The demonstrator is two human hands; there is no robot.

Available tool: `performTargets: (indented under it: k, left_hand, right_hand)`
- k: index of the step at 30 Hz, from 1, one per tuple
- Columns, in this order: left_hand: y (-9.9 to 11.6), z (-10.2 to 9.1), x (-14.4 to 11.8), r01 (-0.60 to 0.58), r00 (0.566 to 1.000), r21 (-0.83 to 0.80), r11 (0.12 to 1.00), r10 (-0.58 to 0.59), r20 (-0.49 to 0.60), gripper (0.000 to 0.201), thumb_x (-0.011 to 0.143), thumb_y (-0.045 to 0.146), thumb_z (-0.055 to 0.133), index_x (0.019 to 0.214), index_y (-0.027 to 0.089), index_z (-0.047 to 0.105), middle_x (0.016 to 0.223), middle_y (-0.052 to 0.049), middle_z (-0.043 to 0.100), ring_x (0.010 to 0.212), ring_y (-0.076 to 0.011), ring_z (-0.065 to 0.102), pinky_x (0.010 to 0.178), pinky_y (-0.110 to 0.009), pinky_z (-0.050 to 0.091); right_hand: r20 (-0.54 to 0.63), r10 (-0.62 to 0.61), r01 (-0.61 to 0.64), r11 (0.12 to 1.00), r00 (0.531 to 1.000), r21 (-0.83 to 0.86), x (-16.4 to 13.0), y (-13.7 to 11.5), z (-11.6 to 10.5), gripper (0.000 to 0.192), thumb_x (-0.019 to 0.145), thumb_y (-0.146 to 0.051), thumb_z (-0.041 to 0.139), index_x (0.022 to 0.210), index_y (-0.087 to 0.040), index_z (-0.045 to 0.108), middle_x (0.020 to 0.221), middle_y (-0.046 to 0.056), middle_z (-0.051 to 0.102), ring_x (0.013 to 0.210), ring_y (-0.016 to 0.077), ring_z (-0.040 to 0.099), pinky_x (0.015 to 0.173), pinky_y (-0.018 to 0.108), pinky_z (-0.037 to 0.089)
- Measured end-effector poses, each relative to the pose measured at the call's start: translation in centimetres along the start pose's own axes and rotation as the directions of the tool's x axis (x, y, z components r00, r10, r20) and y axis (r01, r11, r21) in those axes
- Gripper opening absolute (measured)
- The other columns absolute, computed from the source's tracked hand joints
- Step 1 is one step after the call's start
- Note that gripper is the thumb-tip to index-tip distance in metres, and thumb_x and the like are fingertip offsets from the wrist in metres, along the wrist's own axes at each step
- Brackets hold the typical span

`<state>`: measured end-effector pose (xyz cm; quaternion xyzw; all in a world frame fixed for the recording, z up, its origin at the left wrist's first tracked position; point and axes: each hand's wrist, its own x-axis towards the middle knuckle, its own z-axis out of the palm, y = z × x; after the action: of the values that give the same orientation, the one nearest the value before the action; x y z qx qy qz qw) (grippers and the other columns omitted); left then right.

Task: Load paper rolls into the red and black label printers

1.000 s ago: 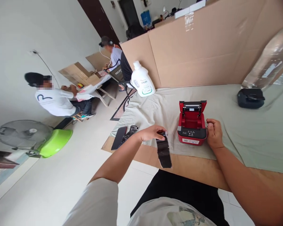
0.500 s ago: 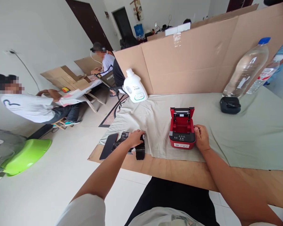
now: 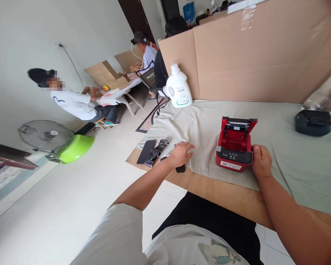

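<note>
A small red and black label printer [image 3: 234,154] stands on the cloth with its lid tipped up and its red inner bay bare. My right hand [image 3: 262,161] rests against the printer's right side, fingers curled on its edge. My left hand [image 3: 182,154] is to the left of the printer, over a black strip-like piece [image 3: 180,169] that it partly hides. Its fingers are spread, with nothing visible in them. Left of that hand lies a black patterned roll with a loose strip [image 3: 157,151], beside a dark flat phone-like slab [image 3: 146,151].
A white detergent bottle [image 3: 179,88] stands at the back left, before a cardboard screen [image 3: 245,66]. A black case [image 3: 313,123] and a clear bottle [image 3: 327,92] are at the right. Beyond the table's left edge are a fan [image 3: 45,137], a green basin [image 3: 76,149] and seated people.
The view has swung left, so things appear shifted right. My left hand has loosened from the black pieces and its fingers now stretch out. My right hand stays at the printer's side.
</note>
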<state>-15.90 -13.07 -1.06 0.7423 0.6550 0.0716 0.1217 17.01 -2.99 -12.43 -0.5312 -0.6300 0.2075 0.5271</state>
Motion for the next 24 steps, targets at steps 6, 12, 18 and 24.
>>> performTargets:
  k: [6, 12, 18, 24]
  left_hand:
    - [-9.9, -4.7, -1.0, 0.459, 0.887, 0.072, 0.886, -0.452, -0.088, 0.040, 0.088, 0.013, 0.047, 0.122, 0.021, 0.067, 0.124, -0.009, 0.068, 0.117, -0.0272, 0.060, 0.100, -0.037, 0.049]
    - [-13.1, -4.0, 0.5, 0.468, 0.883, 0.063, 0.882, -0.468, -0.004, 0.042, 0.071, 0.010, 0.065, 0.110, 0.025, 0.071, 0.119, -0.007, 0.069, 0.120, -0.0278, 0.057, 0.099, -0.034, 0.046]
    - [-11.6, -3.9, 1.7, 0.403, 0.915, -0.039, 0.914, -0.404, -0.017, 0.035, 0.067, 0.023, 0.073, 0.101, 0.019, 0.069, 0.099, -0.008, 0.072, 0.103, -0.0268, 0.063, 0.090, -0.033, 0.049]
    - [-5.5, -8.4, 2.3, 0.191, 0.966, -0.500, 0.845, -0.072, 0.248, 0.037, 0.074, 0.049, 0.071, 0.092, 0.017, 0.071, 0.081, -0.006, 0.070, 0.075, -0.0226, 0.065, 0.068, -0.032, 0.050]
  right_hand:
    - [0.031, 0.055, -0.053, 0.997, 0.998, -0.053, 0.1, -0.8, 0.0, 0.058, 0.091, -0.069, 0.029, 0.083, -0.020, 0.060, 0.087, 0.013, 0.064, 0.086, 0.0259, 0.057, 0.083, 0.045, 0.045]
    - [0.042, 0.076, -0.072, 0.994, 0.996, -0.082, 0.1, -1.0, 0.0, 0.056, 0.091, -0.066, 0.028, 0.083, -0.020, 0.059, 0.089, 0.013, 0.064, 0.087, 0.0248, 0.057, 0.084, 0.043, 0.045]
    - [0.025, 0.064, -0.062, 0.996, 0.998, -0.066, 0.1, -0.4, 0.2, 0.054, 0.091, -0.067, 0.032, 0.081, -0.021, 0.059, 0.084, 0.010, 0.063, 0.083, 0.0246, 0.058, 0.080, 0.043, 0.047]
    - [0.014, 0.076, -0.076, 0.997, 0.997, 0.026, 0.0, -0.5, 0.5, 0.054, 0.093, -0.067, 0.033, 0.085, -0.022, 0.062, 0.085, 0.008, 0.067, 0.083, 0.0225, 0.059, 0.080, 0.040, 0.049]
